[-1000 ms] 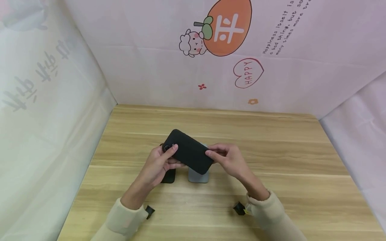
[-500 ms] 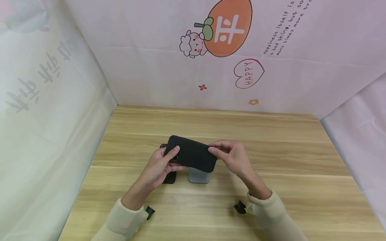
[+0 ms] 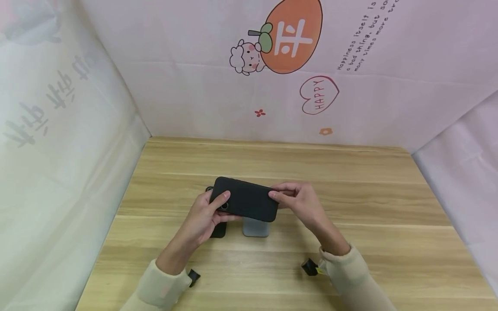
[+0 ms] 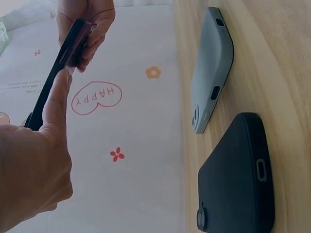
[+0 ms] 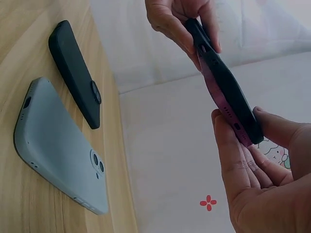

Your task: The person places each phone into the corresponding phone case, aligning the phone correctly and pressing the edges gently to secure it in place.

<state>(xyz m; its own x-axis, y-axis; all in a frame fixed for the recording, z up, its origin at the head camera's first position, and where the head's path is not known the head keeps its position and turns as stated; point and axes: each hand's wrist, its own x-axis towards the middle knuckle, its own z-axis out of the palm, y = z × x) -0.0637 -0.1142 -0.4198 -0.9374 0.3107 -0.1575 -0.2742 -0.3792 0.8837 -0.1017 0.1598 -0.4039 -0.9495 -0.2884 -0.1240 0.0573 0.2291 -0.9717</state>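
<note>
Above the table, a black phone case (image 3: 249, 199) is held back-side up between both hands. In the right wrist view a pink phone (image 5: 219, 99) shows along the case's underside, its lower end standing apart from the case edge. My left hand (image 3: 199, 218) grips the camera end, thumb on the back beside the lens opening. My right hand (image 3: 302, 204) pinches the opposite end between thumb and fingers. Under them lie a grey-blue cased phone (image 3: 256, 228) and a second black cased phone (image 3: 219, 230), partly hidden in the head view.
The wooden table (image 3: 369, 190) runs to a printed white cloth backdrop (image 3: 202, 95). Cloth also hangs at the left and right sides. Small black devices (image 3: 310, 267) sit at both sleeve cuffs.
The held case and phone have turned to lie closer to level across the view, the camera end lowering. My right hand shifted slightly right, then stayed nearly still.
</note>
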